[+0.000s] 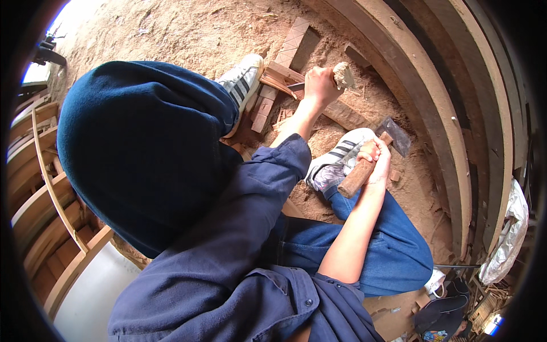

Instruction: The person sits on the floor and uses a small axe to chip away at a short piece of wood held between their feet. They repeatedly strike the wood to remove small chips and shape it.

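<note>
My left hand (321,86) is closed round a chisel (297,87). Its handle end (343,76) is pale and frayed, and the dark blade points left to a reddish wooden piece (283,74). My right hand (373,158) grips the wooden handle of a hammer (356,178). The hammer's broad dark metal head (397,137) is beyond that fist, above my right shoe (342,151) and apart from the chisel. A wooden bar with scribed lines (293,41) lies beyond the worked piece. A thicker timber (347,115) runs under my left wrist. The chisel's tip is hard to make out.
Long curved-looking planks (439,97) stand along the right. More timber (40,199) is stacked at the left beside a pale sheet (99,290). My left shoe (242,80) is beside the worked wood. Sawdust covers the ground (188,34). A silvery plastic sheet (507,233) hangs at the lower right.
</note>
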`<state>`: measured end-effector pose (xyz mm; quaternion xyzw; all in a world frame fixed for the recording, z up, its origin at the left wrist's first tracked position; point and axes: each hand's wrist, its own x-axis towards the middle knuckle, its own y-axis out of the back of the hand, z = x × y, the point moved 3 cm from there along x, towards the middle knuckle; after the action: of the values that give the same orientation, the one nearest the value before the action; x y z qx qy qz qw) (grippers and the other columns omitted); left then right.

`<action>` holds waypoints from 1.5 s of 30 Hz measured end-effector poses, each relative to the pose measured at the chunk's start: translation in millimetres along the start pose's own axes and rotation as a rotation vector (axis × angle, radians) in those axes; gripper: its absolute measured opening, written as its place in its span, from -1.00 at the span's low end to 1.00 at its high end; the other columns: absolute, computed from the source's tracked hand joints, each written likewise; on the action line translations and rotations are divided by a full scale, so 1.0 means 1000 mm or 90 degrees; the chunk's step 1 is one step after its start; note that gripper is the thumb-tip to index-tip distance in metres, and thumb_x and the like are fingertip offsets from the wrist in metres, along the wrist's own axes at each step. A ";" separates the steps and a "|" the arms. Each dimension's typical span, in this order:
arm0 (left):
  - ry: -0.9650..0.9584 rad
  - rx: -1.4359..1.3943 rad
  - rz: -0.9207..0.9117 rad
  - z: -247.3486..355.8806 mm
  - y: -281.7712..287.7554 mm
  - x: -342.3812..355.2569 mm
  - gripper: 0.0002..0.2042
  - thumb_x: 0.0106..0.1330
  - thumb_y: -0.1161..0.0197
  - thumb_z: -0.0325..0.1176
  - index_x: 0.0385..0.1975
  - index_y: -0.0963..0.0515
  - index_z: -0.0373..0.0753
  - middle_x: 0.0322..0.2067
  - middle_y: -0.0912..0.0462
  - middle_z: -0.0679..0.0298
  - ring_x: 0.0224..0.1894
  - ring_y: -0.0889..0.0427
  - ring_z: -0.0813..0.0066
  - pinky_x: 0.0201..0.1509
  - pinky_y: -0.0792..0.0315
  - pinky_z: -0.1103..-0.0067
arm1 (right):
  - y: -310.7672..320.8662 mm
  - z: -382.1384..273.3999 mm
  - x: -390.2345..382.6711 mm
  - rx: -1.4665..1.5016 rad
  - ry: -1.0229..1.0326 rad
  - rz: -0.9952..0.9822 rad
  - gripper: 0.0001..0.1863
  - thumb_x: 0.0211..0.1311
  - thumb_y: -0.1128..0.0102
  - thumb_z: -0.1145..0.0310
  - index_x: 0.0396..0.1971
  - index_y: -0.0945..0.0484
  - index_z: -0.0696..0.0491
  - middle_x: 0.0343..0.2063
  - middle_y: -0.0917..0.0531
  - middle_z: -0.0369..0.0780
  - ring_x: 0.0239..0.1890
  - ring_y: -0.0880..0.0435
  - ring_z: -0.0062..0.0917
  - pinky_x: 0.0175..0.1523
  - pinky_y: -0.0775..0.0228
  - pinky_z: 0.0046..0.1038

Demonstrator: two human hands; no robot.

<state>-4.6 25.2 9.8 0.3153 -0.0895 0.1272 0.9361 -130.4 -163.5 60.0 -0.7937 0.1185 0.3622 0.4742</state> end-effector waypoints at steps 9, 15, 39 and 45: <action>-0.089 -0.116 0.037 0.002 0.011 0.000 -0.62 -0.22 -0.38 -0.36 -0.28 -0.60 -0.14 -0.67 -0.54 0.16 -0.54 -0.59 0.20 -0.34 -0.48 0.40 | 0.009 0.004 0.006 -0.024 -0.011 0.032 -0.70 0.26 -0.01 0.38 -0.67 -0.22 -0.07 -0.80 -0.16 -0.50 -0.80 -0.11 -0.82 -0.65 -0.06 -0.72; -0.120 -0.039 -0.082 -0.008 -0.001 0.004 -0.68 -0.19 -0.37 -0.32 -0.38 -0.57 -0.27 -0.66 -0.54 0.13 -0.50 -0.59 0.21 -0.27 -0.48 0.40 | 0.006 0.015 0.010 0.012 -0.068 0.061 -0.66 0.25 0.01 0.39 -0.72 -0.18 -0.08 -0.82 -0.15 -0.49 -0.79 -0.10 -0.81 -0.65 -0.05 -0.70; -0.321 0.145 -0.418 0.030 -0.049 -0.054 -0.81 -0.13 -0.26 -0.27 -0.48 -0.58 -0.15 -0.61 -0.60 0.11 -0.47 -0.65 0.14 -0.35 -0.52 0.34 | 0.028 -0.004 -0.010 0.073 -0.047 0.060 -0.60 0.21 -0.03 0.35 -0.79 -0.14 -0.14 -0.85 -0.15 -0.51 -0.81 -0.13 -0.78 -0.58 -0.13 -0.71; -0.282 0.176 -0.405 0.034 -0.050 -0.058 -0.75 -0.15 -0.30 -0.22 -0.43 -0.61 -0.14 -0.59 -0.62 0.11 -0.47 -0.66 0.17 -0.32 -0.54 0.36 | 0.018 0.013 -0.030 0.117 -0.004 0.061 -0.65 0.23 -0.03 0.37 -0.74 -0.19 -0.10 -0.83 -0.18 -0.51 -0.81 -0.14 -0.79 -0.65 -0.10 -0.71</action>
<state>-47.8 -44.8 -6.7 0.4699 -0.1694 -0.2284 0.8356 -167.5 -166.8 64.6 -0.7393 0.1877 0.3743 0.5274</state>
